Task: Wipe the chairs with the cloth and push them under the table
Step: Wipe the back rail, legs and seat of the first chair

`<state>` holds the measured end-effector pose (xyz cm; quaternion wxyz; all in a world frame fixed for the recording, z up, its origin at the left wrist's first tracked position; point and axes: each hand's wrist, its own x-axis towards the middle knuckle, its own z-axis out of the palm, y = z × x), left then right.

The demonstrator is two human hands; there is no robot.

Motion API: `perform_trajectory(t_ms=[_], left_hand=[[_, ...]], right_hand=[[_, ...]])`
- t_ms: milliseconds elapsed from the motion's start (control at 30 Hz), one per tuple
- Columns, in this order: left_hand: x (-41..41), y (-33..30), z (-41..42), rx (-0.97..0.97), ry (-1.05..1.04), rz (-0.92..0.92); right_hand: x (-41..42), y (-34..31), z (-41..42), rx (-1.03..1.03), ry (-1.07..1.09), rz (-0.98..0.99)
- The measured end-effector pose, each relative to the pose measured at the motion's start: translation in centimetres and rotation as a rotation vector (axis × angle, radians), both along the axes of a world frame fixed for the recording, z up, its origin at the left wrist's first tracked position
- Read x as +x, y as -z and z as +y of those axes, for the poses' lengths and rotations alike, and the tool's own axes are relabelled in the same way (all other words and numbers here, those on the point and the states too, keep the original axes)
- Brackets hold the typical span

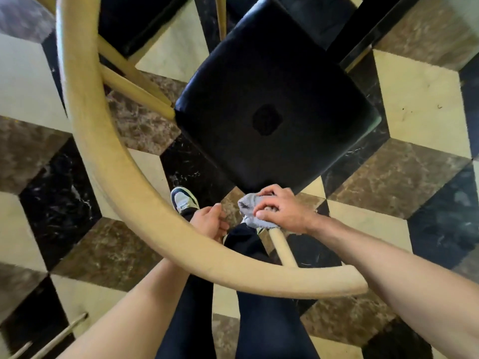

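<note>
- Grey cloth (252, 209), soft and bunched, is wrapped round the top of a wooden spindle (283, 246) just below the black seat (277, 110); right hand (281, 208) presses it there with fingers curled over cloth and spindle.
- Left hand (208, 222) sits just beside the right, partly hidden behind the curved wooden back rail (124, 177); fingers look loosely curled, cannot tell whether they grip a spindle or nothing.
- Chair is right in front of both hands, seat beyond them, rail arcing over both forearms toward the person.
- Second chair (121, 22) with dark seat is far beyond the left hand; dark table edge (383, 29) is far beyond the right hand, chair only partly under it.
- Shoe (184, 199) and dark trouser legs (259, 320) lie under the hands, on the chequered marble floor (414, 99).
- Handling, my guess: cloth is light, limp, bunches easily, best kept wadded in the palm. Chair frame is stiff, smooth rounded wood, probably moderate weight; padded seat looks slick. Best hold for pushing is likely the back rail with both hands; legs may slide readily on polished stone.
</note>
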<state>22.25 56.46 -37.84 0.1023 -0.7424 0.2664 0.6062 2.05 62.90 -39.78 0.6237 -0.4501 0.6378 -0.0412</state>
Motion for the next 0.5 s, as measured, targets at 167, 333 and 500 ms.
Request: perform_trajectory(t_ms=[167, 333, 500], left_hand=[[0.4, 0.8, -0.3, -0.006, 0.138, -0.016], [0.6, 0.5, -1.2, -0.009, 0.188, -0.001], [0.3, 0.7, -2.0, 0.032, 0.265, 0.050]], right_hand=[[-0.3, -1.0, -0.4, 0.068, 0.190, -0.094], [-3.3, -8.5, -0.5, 0.068, -0.006, -0.503], [-3.2, -10.1, -0.6, 0.031, -0.160, -0.566]])
